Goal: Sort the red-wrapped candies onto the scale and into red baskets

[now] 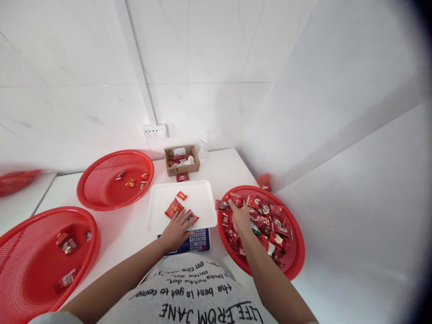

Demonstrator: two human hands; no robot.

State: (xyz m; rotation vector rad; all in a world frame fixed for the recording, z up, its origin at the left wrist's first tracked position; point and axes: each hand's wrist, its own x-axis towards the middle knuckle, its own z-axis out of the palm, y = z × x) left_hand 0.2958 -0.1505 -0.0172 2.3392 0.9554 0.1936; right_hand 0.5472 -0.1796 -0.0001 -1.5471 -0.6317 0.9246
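Shirt [191,292] cut off, scale [200,242] part-hidden, packet [195,218] part-covered

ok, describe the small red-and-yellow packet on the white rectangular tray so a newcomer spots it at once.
Find the round red mesh basket heaped with red packets; the white rectangular tray sits just left of it. The small red-and-yellow packet lies on that tray, beyond the person's left hand. It is the smallest packet there, and the hand isn't touching it.
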